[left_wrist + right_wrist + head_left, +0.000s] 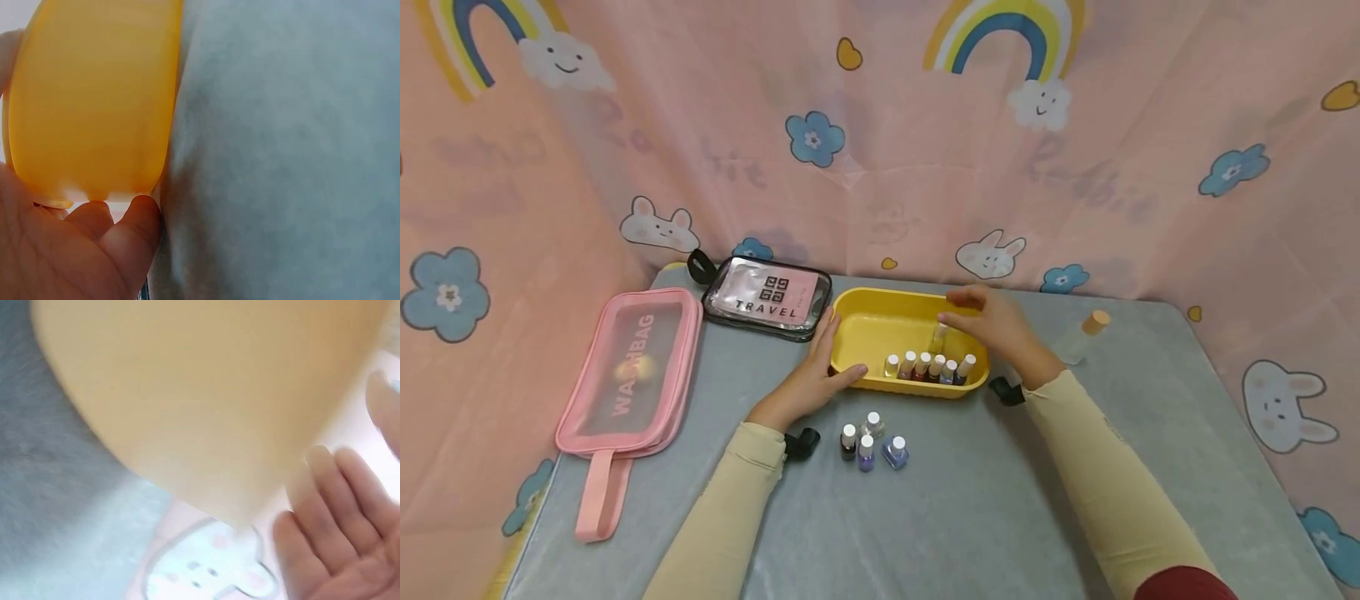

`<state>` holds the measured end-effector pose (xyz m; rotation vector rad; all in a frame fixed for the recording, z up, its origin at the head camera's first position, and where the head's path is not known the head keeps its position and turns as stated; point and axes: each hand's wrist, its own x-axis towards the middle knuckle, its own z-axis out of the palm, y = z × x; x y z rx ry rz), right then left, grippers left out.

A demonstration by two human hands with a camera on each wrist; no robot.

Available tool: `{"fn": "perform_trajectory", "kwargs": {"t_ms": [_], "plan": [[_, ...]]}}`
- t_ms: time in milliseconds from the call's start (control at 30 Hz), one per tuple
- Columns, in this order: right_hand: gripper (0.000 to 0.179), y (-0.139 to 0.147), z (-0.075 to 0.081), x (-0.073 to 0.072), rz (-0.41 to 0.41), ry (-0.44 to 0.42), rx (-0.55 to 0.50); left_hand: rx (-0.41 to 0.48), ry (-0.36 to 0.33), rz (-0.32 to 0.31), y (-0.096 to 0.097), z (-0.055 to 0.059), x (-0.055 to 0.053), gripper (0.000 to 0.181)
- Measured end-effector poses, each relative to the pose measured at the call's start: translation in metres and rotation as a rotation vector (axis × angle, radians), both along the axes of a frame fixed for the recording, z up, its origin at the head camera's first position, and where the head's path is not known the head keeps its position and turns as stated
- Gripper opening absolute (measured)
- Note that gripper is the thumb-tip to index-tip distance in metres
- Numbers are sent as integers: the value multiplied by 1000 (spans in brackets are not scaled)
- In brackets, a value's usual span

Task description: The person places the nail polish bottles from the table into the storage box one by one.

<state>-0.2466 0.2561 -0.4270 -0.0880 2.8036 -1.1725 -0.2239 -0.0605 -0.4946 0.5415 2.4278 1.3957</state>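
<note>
A yellow plastic tray sits on the table's far part. My left hand holds its left end, thumb at the front rim; in the left wrist view, fingers bend against the tray wall. Over the right end is my right hand, fingers apart from the thumb, thumb tip right by the cap of a pale nail polish bottle standing in the tray. In the right wrist view its fingers are extended beside the blurred tray wall. Several white-capped nail polish bottles line the tray's front wall.
Several nail polish bottles stand in front of the tray. A pink wash bag lies at left, and a clear black-trimmed travel pouch behind it. A clear bottle with a wooden-coloured cap lies at right. A patterned pink curtain hangs behind.
</note>
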Motion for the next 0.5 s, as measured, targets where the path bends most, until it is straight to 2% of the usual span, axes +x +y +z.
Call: {"fn": "perform_trajectory", "kwargs": {"t_ms": [133,267,400,500], "plan": [[49,-4,12,31,-47,182,-187,7,10,-2,0,-1,0,104],[38,-21,12,76,4,288,-274,11,11,0,-1,-3,-1,104],[36,-39,-5,119,93,285,-306,13,9,-4,-2,-4,-2,105],[37,-50,-22,139,151,238,-274,10,13,-1,-2,-4,-3,105]]}}
